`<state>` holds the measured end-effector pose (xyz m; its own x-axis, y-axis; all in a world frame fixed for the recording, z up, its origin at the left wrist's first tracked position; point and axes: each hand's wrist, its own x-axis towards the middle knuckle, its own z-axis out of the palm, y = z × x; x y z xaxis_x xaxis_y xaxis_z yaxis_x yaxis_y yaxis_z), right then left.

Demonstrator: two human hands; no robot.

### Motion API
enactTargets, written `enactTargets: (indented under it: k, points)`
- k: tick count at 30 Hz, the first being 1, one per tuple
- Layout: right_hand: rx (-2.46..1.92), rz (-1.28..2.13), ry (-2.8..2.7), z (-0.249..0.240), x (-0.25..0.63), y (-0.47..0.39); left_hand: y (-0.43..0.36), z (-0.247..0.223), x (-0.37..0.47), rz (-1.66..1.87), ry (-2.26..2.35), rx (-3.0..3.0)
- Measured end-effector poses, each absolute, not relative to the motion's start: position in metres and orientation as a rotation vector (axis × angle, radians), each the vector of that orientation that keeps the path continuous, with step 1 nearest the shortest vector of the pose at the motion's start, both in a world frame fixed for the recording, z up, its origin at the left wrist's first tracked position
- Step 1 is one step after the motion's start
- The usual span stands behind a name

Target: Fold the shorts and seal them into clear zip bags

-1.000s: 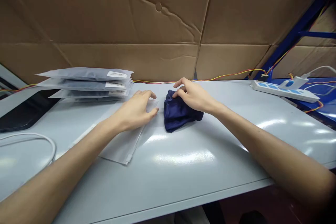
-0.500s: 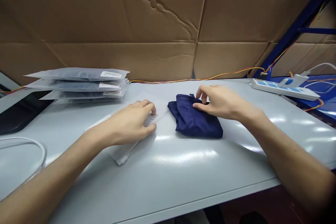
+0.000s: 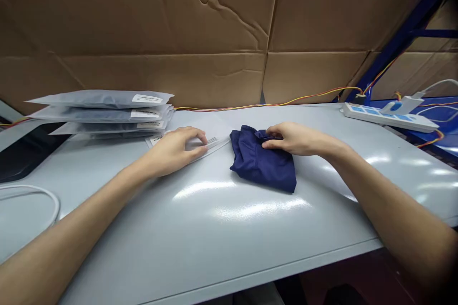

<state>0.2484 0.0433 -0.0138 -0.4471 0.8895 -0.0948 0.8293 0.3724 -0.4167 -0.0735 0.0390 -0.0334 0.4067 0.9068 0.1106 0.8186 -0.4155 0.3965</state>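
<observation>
A folded dark blue cloth [image 3: 265, 162] lies on the grey table. My right hand [image 3: 286, 138] pinches its upper right edge between thumb and fingers. To the left, my left hand [image 3: 181, 148] rests over a translucent plastic bag [image 3: 222, 131] with printed text, its thumb and fingers apart around the bag's edge. Whether it grips the bag is not clear, and part of the bag is hidden beneath the hand. A white label shows behind that hand's knuckles.
Several filled translucent bags [image 3: 103, 100] with white labels are stacked at the back left. Beside them lies a black object [image 3: 28, 150], with a white cable [image 3: 53, 198] nearer. A power strip [image 3: 391, 116] sits at the back right; cardboard [image 3: 214, 76] stands behind.
My left hand and the bag have moved back, the bag turning flatter against the table. The blue cloth has rotated slightly, its upper edge gathered in my right hand.
</observation>
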Motion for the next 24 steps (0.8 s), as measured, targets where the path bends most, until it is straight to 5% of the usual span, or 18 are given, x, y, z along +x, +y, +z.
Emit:
enactTargets:
  k: [10,24]
  points:
    - [-1.342,0.614,-2.547,-0.011,0.239,0.028,0.040,-0.037,-0.067,0.606,1.563,2.242]
    - [-0.922,-0.413,-2.524,-0.032,0.192,0.011,0.016,-0.036,-0.037,0.653,1.426,2.134]
